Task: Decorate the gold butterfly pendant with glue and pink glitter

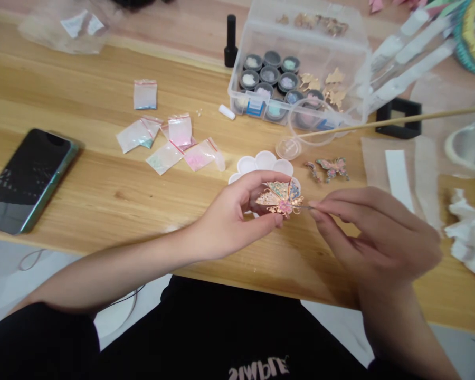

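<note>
Holding butterfly ornament [278,195] over white flower-shaped palette [264,159] in left hand [226,220]: half curled, thumb at lower edge, fingers round far edge. Pinching thin tool [306,207] in right hand [376,235], thumb against forefinger, tip at pink cluster [285,207]; contact unclear. Should handle light and stiff, probably thin metal. Likely fragile at fine curled wires [297,203]; may bend if squeezed. Could shed small coloured bits [294,190] if rubbed. Maybe slick on bare gold. Best gripped lightly by outer wing rims, keeping fingertips off cluster and wires.
</note>
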Demonstrator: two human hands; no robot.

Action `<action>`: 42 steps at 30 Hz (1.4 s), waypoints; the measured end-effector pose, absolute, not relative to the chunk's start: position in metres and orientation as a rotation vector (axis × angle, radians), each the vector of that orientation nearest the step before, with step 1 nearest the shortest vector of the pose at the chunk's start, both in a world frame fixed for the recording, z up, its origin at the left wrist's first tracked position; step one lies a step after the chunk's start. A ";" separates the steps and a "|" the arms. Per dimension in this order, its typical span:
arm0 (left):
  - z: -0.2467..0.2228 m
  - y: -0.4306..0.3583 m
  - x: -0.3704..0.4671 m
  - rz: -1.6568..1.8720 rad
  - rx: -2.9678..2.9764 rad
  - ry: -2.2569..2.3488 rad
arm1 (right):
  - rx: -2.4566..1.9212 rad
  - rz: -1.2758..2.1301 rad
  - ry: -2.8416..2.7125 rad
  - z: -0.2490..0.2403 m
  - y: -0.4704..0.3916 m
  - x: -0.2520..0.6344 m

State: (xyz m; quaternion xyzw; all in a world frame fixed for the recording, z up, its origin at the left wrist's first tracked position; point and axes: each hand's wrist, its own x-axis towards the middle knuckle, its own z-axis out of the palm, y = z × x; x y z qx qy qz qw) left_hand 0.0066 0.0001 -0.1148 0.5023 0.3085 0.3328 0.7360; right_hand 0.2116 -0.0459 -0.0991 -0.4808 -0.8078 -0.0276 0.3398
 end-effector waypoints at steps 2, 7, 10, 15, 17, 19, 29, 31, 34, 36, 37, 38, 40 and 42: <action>-0.116 0.000 0.007 0.736 1.115 0.675 | -1.242 -0.068 -2.102 -0.099 -0.046 0.212; -0.116 0.001 0.006 0.743 1.119 0.663 | -1.242 -0.044 -2.080 -0.098 -0.048 0.213; -0.116 0.001 0.006 0.749 1.127 0.661 | -1.253 -0.036 -2.076 -0.099 -0.049 0.214; -0.117 0.000 0.007 0.751 1.109 0.652 | -1.259 -0.041 -2.075 -0.100 -0.049 0.214; -0.118 0.000 0.007 0.748 1.100 0.646 | -1.259 -0.035 -2.074 -0.100 -0.049 0.214; -0.118 0.001 0.006 0.745 1.099 0.642 | -1.255 -0.033 -2.073 -0.100 -0.050 0.215; -0.117 0.001 0.007 0.740 1.077 0.636 | -1.223 -0.065 -2.104 -0.099 -0.048 0.213; -0.118 0.000 0.007 0.735 1.068 0.633 | -1.218 -0.059 -2.102 -0.100 -0.047 0.213; -0.119 -0.001 0.007 0.734 1.061 0.638 | -1.197 -0.046 -2.109 -0.101 -0.046 0.214; -0.119 -0.001 0.007 0.736 1.072 0.643 | -1.186 -0.049 -2.110 -0.101 -0.045 0.214; -0.119 -0.001 0.007 0.736 1.081 0.643 | -1.184 -0.054 -2.108 -0.101 -0.045 0.214; -0.119 -0.001 0.007 0.734 1.091 0.641 | -1.186 -0.060 -2.104 -0.101 -0.045 0.214; -0.119 -0.001 0.006 0.732 1.107 0.635 | -1.200 -0.072 -2.093 -0.100 -0.045 0.213; -0.118 -0.001 0.006 0.734 1.113 0.629 | -1.206 -0.077 -2.086 -0.100 -0.046 0.213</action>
